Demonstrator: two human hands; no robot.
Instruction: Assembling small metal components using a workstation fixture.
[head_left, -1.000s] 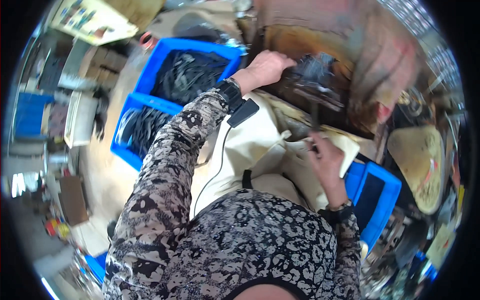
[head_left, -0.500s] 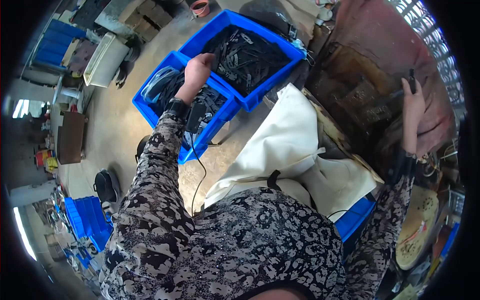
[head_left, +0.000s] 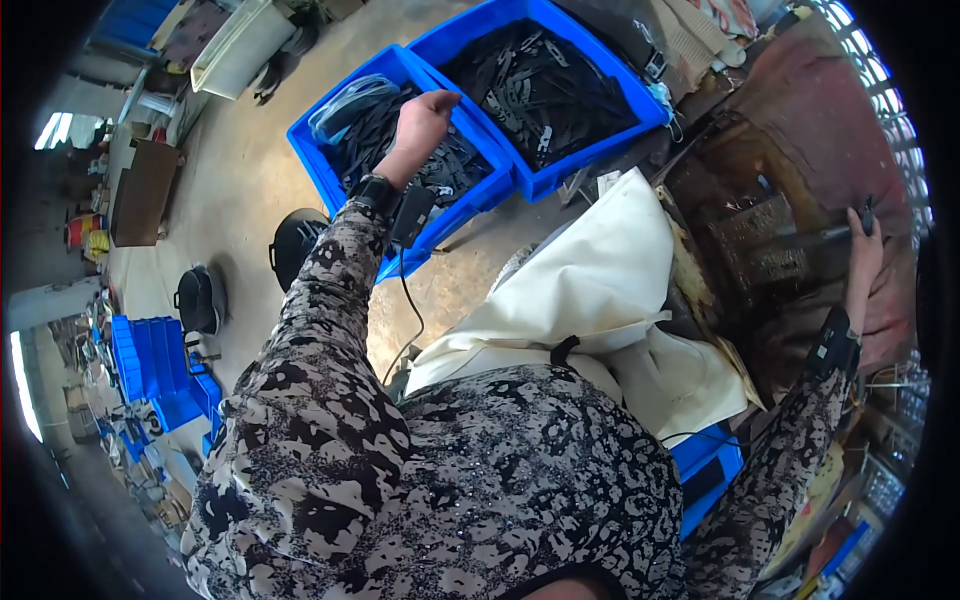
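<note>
Dark-handled tool (head_left: pixel 867 208), clamped in right hand (head_left: pixel 865 244), right of frame, over reddish cover (head_left: pixel 810 90); probably gripped by handle for control. Holds left hand (head_left: pixel 421 128), fingers together, above blue bin (head_left: pixel 465 208), upper centre; cannot tell if pinching anything. Has white sheet (head_left: pixel 585 270) over lap, likely shielding clothes.

You can read no text, number or sign here. Any marking on the black strips (head_left: pixel 550 95) is too small for you to tell, and pale specks on your right black wristband (head_left: pixel 832 345) are illegible.
</note>
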